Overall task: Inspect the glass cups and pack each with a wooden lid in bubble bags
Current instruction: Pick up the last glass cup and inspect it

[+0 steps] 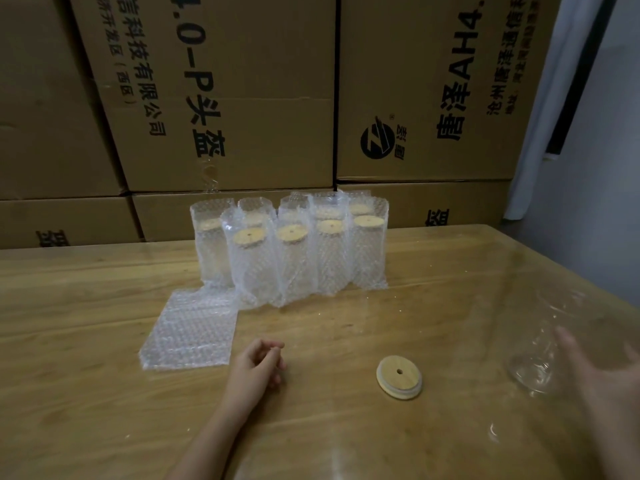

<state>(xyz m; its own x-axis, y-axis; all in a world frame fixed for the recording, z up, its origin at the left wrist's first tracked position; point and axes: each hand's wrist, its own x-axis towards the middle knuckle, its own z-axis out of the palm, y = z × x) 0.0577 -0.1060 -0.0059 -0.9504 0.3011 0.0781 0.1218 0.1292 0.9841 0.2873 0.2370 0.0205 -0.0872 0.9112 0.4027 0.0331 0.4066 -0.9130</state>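
Near right: a glass cup (540, 351), blurred and leaning, lifted off the table (346, 438) or just touching it, hard to tell. Close around or behind this cup, the right hand (604, 386), also blurred; fingers seeming spread rather wide, but gripping or only reaching, cannot tell. Near the middle, the left hand (256, 368) resting on the wood, fingers loosely curled, holding nothing. Between the two hands, apart from both, the wooden lid (399, 376) lying flat, its hole visible. Just left of the left hand and a little farther, a small flat pile of bubble bags (190, 330). Far middle of the table: a group of packed cups (294, 251) standing upright in bags, lids showing at the tops. Behind all, stacked cardboard boxes (225, 98).

Probably the inspecting step for one more cup. To do it well:
- Hold the cup firmly by the body, not by the rim, and bring it over the wood, away from the right edge.
- Turn slowly against the light, looking for cracks and chipped rim.
- Support the bottom with the left hand, because of smooth, slippery glass.
- Only after that, set upright, place the lid centred, take one bag, open the mouth wide and slide in bottom first.
- Avoid knocking the standing group.
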